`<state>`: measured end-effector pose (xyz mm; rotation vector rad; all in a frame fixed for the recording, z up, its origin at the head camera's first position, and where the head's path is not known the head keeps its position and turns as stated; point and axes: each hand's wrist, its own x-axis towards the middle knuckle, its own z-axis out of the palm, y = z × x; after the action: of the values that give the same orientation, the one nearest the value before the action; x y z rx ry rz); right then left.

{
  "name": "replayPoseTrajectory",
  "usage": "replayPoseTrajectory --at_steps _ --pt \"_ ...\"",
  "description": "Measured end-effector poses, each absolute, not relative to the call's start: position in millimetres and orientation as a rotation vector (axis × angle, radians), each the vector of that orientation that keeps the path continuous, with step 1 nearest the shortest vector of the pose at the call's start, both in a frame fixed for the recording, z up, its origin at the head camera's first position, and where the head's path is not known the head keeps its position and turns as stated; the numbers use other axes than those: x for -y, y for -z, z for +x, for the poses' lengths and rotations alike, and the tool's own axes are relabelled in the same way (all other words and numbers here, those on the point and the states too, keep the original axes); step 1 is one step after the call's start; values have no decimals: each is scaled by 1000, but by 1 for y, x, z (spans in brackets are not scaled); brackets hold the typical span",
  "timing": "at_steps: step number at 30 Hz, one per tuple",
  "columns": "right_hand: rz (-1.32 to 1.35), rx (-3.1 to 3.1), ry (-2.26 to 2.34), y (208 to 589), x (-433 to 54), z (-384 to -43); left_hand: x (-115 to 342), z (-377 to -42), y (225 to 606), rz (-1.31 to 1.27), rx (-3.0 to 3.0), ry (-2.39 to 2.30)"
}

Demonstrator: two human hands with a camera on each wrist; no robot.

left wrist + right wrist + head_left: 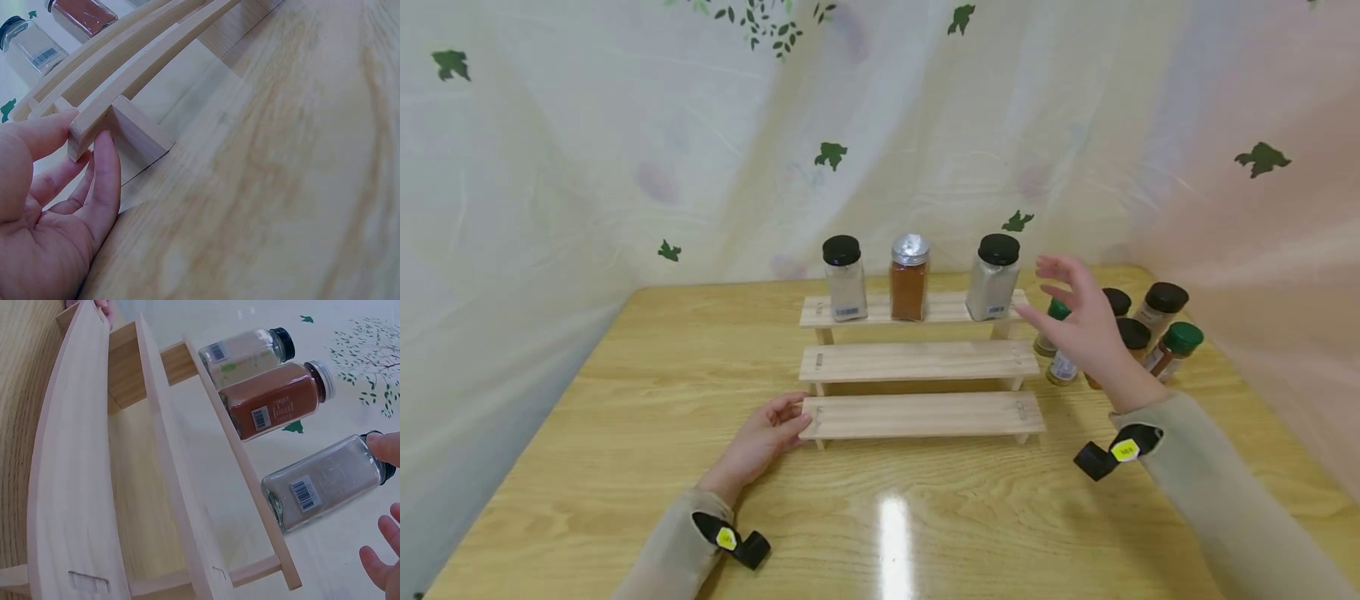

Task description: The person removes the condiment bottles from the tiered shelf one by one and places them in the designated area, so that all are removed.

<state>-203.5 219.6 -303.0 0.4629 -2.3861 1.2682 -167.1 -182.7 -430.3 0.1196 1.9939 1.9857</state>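
Observation:
A three-tier wooden spice rack (917,362) stands on the table. My left hand (763,437) pinches the left end of its lowest shelf; in the left wrist view the thumb (53,131) is on top and a fingertip is beneath. On the top shelf stand a black-capped jar of pale contents (847,287), a silver-capped jar of red-brown spice (909,287) and, at the right, another black-capped pale jar (994,283). My right hand (1086,325) is just right of that last jar, fingers spread and holding nothing; its thumb overlaps the cap in the right wrist view.
Several spice jars with green caps (1183,337) and black caps (1167,297) stand together on the table right of the rack, partly hidden behind the right hand. A pale curtain (737,167) with leaf prints hangs behind the wooden table (647,375).

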Motion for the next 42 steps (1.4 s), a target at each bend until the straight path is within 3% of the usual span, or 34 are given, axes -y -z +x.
replayPoseTrajectory --at_steps 42 --pt "482 2406 -1284 324 -193 -239 181 -166 429 117 -2007 -1977"
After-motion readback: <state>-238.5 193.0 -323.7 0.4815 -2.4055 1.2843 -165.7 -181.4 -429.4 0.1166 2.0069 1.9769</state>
